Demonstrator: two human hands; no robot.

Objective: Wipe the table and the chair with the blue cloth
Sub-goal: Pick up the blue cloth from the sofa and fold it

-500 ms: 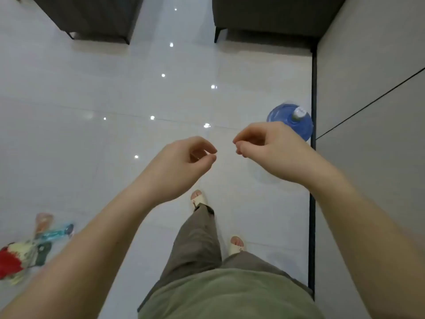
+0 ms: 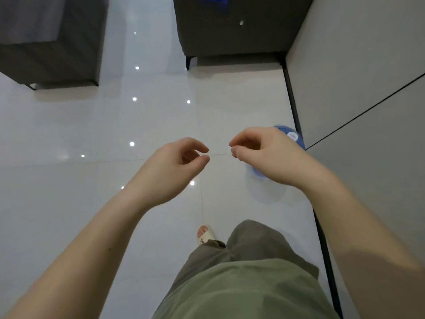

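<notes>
Left hand [image 2: 177,166] and right hand [image 2: 264,155] raised side by side over white tiled floor [image 2: 115,180], fingertips near each other, apart. Each grip: fingers loosely curled toward thumb, nothing visibly held. Blue cloth [image 2: 215,2] far ahead, at top edge, lying on dark grey armchair [image 2: 232,40]; well apart from both hands. Second dark seat [image 2: 50,42] at upper left. Blue water jug [image 2: 292,137] on floor, partly hidden behind right hand, beside grey wall [image 2: 368,88].
</notes>
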